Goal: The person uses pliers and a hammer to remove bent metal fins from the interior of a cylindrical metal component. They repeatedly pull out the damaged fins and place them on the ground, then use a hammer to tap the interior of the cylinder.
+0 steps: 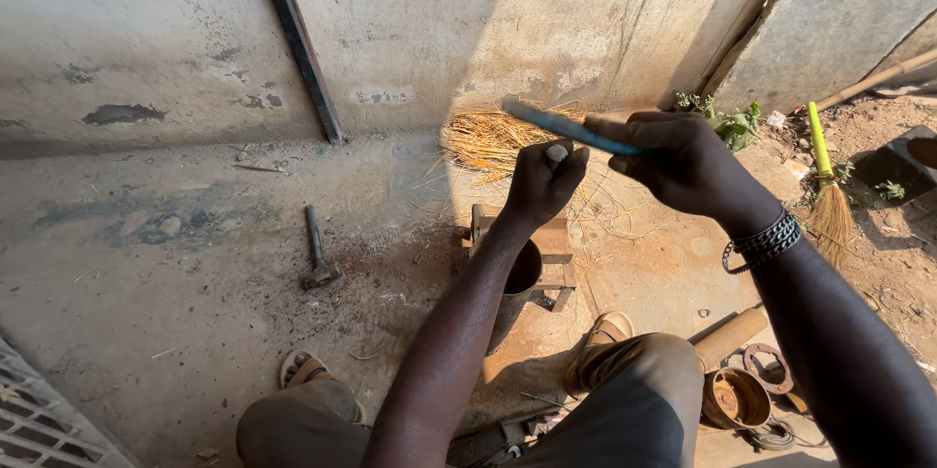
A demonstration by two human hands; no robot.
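Left hand point(543, 185) fists a stiff metal punch point(556, 151); right hand point(683, 161) grips a blue hammer handle point(571, 126), heavy-looking, just above it

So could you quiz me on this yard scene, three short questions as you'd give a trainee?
1. True or false: the right hand holds a blue-handled tool raised above the left hand.
2. What lies alone on the concrete floor to the person's left? A) a hammer B) a saw C) a bucket
3. Fill in: the broom at the right has a ___ handle.

Key
1. True; the left hand is closed round a small metal piece.
2. A
3. Yellow-green
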